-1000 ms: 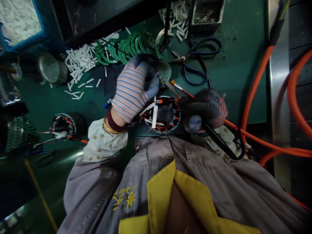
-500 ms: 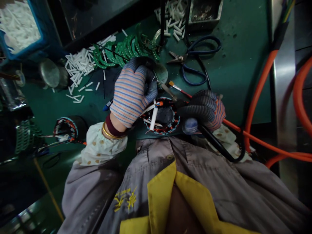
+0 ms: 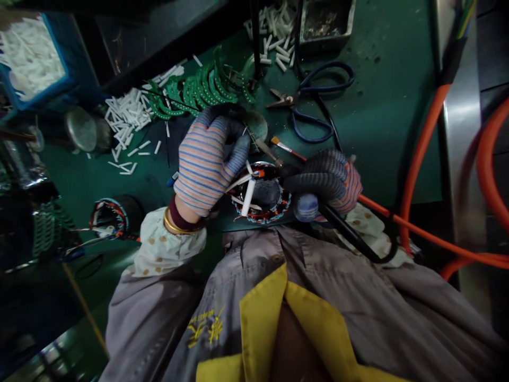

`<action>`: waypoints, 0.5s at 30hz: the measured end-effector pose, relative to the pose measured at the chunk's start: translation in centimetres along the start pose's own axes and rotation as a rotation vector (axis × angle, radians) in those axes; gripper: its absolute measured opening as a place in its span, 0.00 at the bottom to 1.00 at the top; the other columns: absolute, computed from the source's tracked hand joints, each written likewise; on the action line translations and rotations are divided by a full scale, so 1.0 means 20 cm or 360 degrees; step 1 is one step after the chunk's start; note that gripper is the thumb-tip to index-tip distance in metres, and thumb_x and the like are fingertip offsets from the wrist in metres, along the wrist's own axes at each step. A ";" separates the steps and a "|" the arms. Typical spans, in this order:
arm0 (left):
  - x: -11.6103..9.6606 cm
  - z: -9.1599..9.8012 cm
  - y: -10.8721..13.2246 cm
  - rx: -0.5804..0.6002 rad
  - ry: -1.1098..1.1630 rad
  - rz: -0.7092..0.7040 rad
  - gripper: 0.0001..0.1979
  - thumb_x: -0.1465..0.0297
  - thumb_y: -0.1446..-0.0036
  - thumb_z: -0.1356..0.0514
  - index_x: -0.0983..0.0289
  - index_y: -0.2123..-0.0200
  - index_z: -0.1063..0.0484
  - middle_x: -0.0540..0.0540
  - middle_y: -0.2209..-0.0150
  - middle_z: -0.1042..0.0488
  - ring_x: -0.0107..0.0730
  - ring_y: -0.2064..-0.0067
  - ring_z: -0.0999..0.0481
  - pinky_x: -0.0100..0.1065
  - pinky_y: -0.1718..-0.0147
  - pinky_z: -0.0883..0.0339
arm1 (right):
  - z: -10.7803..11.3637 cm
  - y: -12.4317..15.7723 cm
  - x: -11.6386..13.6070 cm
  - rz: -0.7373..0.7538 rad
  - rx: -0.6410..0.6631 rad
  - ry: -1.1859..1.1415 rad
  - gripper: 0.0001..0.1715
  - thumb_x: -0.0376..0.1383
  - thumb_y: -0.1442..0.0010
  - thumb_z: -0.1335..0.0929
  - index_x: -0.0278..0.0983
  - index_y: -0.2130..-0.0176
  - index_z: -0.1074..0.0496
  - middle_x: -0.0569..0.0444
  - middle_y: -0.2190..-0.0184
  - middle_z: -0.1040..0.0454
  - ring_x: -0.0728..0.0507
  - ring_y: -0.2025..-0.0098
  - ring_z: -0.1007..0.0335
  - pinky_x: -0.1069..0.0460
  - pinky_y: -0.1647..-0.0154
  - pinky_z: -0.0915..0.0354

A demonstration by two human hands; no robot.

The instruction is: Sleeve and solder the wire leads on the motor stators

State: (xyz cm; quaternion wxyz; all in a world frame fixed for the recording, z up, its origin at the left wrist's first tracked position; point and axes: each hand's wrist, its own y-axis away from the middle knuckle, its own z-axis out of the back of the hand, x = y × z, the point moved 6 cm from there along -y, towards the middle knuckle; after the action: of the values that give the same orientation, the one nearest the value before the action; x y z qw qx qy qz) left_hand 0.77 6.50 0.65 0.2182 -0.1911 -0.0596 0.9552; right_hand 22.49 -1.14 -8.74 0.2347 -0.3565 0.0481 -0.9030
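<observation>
A wound motor stator (image 3: 274, 209) with copper windings and white sleeves lies on the green bench, between my hands. My left hand (image 3: 209, 162), in a striped knit glove, pinches fine wires (image 3: 249, 133) above the stator. In my right hand (image 3: 328, 180), in a dark-palmed glove, I grip a black-handled tool (image 3: 350, 228). Its metal blade (image 3: 270, 155) reaches towards the stator's upper rim. A small brush with an orange tip (image 3: 288, 149) lies just beyond that blade.
Blue-handled scissors (image 3: 314, 101), green slotted strips (image 3: 194, 90) and heaps of white tubes (image 3: 127, 116) lie on the bench. Another stator (image 3: 109, 217) stands at left. A blue crate (image 3: 40, 63), a metal tray (image 3: 326, 24) and orange cable (image 3: 421, 159) surround the bench.
The whole view has drifted slightly left and down. The white sleeve on the stator now leans more, and my hands stay at the stator.
</observation>
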 end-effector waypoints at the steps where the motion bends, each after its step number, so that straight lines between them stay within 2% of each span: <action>1: 0.01 0.01 -0.01 0.0027 0.0004 -0.0014 0.12 0.56 0.13 0.35 0.56 0.49 0.16 0.63 0.45 0.12 0.60 0.42 0.11 0.57 0.39 0.13 | 0.02 -0.01 0.01 -0.0001 -0.0016 -0.0006 0.28 0.60 0.15 0.30 0.54 0.61 0.10 0.51 0.72 0.24 0.36 0.63 0.22 0.40 0.50 0.24; 4: 0.03 0.02 -0.04 0.0148 0.0035 0.0001 0.11 0.55 0.16 0.33 0.55 0.50 0.18 0.64 0.41 0.12 0.63 0.41 0.11 0.58 0.38 0.12 | 0.04 -0.02 0.01 -0.0062 -0.0049 0.0025 0.31 0.62 0.14 0.32 0.53 0.61 0.10 0.50 0.72 0.21 0.35 0.63 0.20 0.39 0.51 0.23; 7: 0.03 0.03 -0.06 0.0240 0.0033 0.0055 0.10 0.57 0.18 0.33 0.56 0.50 0.18 0.63 0.40 0.13 0.63 0.42 0.11 0.57 0.38 0.12 | 0.02 -0.01 0.02 -0.0057 -0.0016 0.0028 0.31 0.64 0.15 0.31 0.53 0.60 0.09 0.49 0.71 0.19 0.35 0.62 0.19 0.38 0.50 0.22; 12: 0.01 0.03 -0.09 0.0264 0.0007 0.0043 0.10 0.59 0.22 0.32 0.59 0.50 0.20 0.63 0.43 0.14 0.67 0.41 0.11 0.62 0.36 0.13 | 0.02 0.01 0.01 -0.0065 -0.0044 0.0048 0.25 0.57 0.14 0.29 0.54 0.59 0.08 0.50 0.70 0.19 0.34 0.62 0.19 0.38 0.51 0.24; 15: 0.01 0.02 -0.10 0.0278 -0.0016 0.0035 0.10 0.58 0.22 0.32 0.58 0.51 0.20 0.65 0.43 0.14 0.67 0.41 0.11 0.61 0.36 0.13 | 0.03 0.01 0.02 -0.0038 -0.0075 0.0011 0.26 0.57 0.14 0.28 0.53 0.62 0.09 0.49 0.71 0.19 0.34 0.61 0.18 0.38 0.51 0.24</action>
State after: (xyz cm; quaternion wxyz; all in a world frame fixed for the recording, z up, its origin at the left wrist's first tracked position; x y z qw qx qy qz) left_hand 1.19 8.31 1.30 0.2231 -0.1671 0.0250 0.9600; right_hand 22.70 -1.44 -8.07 0.2154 -0.3593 0.0658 -0.9056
